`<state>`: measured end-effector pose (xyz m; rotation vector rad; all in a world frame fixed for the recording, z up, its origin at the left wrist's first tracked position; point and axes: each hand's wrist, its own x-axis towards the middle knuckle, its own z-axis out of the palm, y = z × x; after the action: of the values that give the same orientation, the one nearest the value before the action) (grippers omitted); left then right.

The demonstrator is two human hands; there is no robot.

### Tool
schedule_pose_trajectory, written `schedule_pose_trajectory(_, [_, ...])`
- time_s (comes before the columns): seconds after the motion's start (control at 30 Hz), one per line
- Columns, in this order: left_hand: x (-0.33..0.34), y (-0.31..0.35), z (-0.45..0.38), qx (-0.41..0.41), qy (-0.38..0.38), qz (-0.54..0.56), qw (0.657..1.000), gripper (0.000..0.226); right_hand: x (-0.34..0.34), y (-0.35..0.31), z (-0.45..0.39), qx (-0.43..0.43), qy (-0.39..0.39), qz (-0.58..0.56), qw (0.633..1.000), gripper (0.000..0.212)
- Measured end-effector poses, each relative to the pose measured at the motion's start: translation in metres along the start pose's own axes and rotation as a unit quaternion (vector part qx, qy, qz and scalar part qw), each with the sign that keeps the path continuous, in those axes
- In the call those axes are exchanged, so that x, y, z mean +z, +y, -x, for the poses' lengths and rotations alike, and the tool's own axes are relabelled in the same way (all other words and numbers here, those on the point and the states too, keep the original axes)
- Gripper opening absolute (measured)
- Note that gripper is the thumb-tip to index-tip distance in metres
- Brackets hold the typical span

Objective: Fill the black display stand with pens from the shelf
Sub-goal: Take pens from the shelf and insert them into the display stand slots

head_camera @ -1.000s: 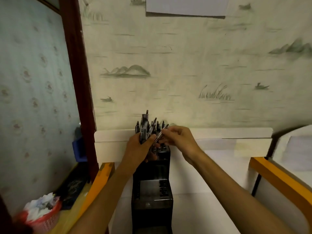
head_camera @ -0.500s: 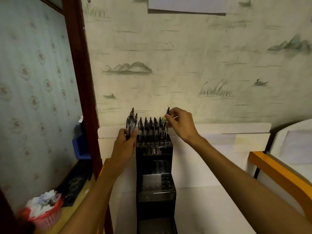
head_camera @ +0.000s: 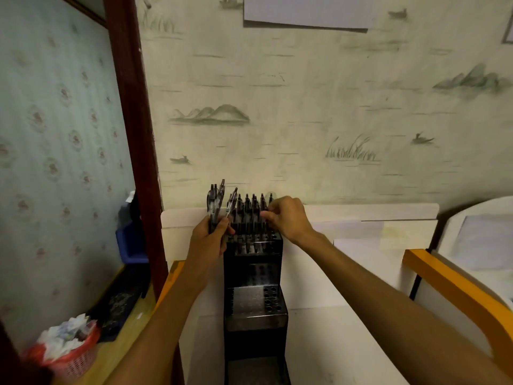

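Right hand (head_camera: 286, 218) has dropped, pinching a pen in the black display stand (head_camera: 254, 262); left hand (head_camera: 212, 237) grips upright pens (head_camera: 215, 202), clicker ends up.

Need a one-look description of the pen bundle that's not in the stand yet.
Find the black display stand against the white board, centre frame. At its top left corner the left hand grips a bundle of pens. Unlike the upright pens slotted in the top tier, these are clustered in a fist, beside the stand.
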<state>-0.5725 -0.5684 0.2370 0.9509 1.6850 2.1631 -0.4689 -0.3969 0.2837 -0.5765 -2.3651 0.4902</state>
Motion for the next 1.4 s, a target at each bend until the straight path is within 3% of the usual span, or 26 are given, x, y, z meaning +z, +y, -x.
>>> schedule_pose_trajectory(0.23, [0.004, 0.001, 0.006, -0.006, -0.005, 0.012, 1.0, 0.018, -0.003, 0.011, 0.008, 0.041, 0.013, 0.003, 0.999, 0.043])
schedule_pose_trajectory(0.3, [0.007, 0.001, 0.006, -0.006, -0.014, 0.005, 1.0, 0.016, -0.005, 0.01, 0.012, 0.058, 0.004, -0.106, 0.993, 0.034])
schedule_pose_trajectory(0.37, [0.013, 0.001, 0.005, -0.007, -0.028, 0.004, 1.0, 0.015, -0.009, 0.005, 0.017, 0.077, -0.039, -0.288, 0.954, 0.019])
schedule_pose_trajectory(0.43, [0.021, 0.001, 0.005, -0.007, -0.041, -0.002, 0.999, 0.014, -0.014, -0.001, 0.019, 0.084, -0.082, -0.393, 0.912, 0.016])
schedule_pose_trajectory(0.73, [0.04, 0.0, 0.01, -0.013, -0.081, -0.028, 0.996, 0.019, -0.017, -0.003, 0.023, 0.082, -0.081, -0.462, 0.879, 0.017])
schedule_pose_trajectory(0.9, [0.034, 0.003, 0.01, -0.008, -0.097, -0.095, 0.991, 0.015, -0.021, -0.004, 0.019, 0.096, -0.034, -0.475, 0.874, 0.019])
schedule_pose_trajectory(1.13, [0.001, -0.002, -0.001, 0.017, 0.004, -0.152, 0.988, 0.008, -0.036, 0.012, 0.003, 0.106, 0.078, -0.383, 0.914, 0.011])
schedule_pose_trajectory(1.27, [-0.015, -0.002, -0.001, 0.009, -0.001, -0.122, 0.992, 0.031, -0.036, 0.018, -0.001, 0.052, 0.118, -0.237, 0.963, 0.01])
schedule_pose_trajectory(1.4, [-0.02, -0.004, -0.002, -0.021, -0.019, -0.041, 0.999, 0.017, -0.034, 0.016, -0.003, 0.015, 0.129, -0.177, 0.976, 0.01])
